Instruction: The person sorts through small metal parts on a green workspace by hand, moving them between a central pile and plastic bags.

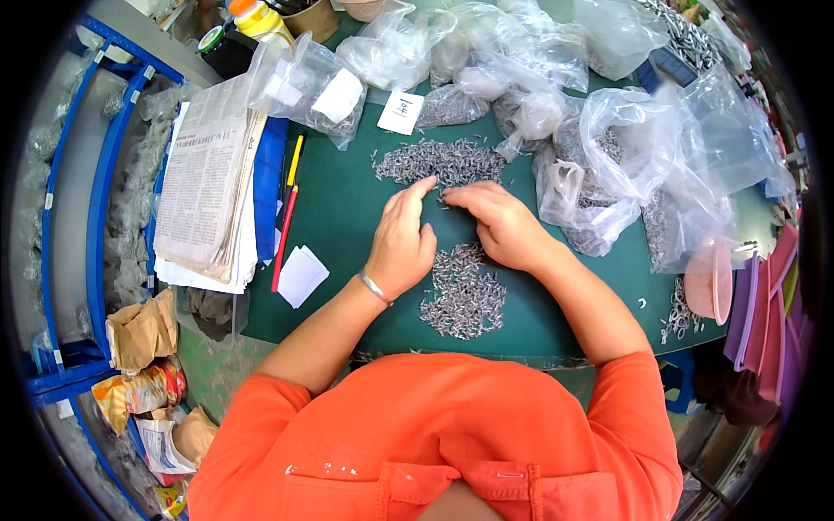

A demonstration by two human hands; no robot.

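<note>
Two heaps of small silvery metal pieces, too fine to name exactly, lie on a green table mat (pixel 334 221). The far heap (pixel 439 162) spreads wide in front of the bags; the near heap (pixel 463 300) lies closer to my body. My left hand (pixel 403 241) is on edge with its fingers stretched out, the tips at the near edge of the far heap. Opposite it, my right hand (pixel 504 227) has its fingers extended and slightly bent, tips beside a few pieces at that same edge. Its heel is next to the top of the near heap. Neither hand visibly grips anything.
Clear plastic bags (pixel 599 165) of metal parts crowd the back and right. A white card (pixel 400 113) stands behind the far heap. To the left are stacked newspapers (pixel 204 174), a red pencil (pixel 283 239) and white paper slips (pixel 303 276). A pink basket (pixel 709 282) sits at right.
</note>
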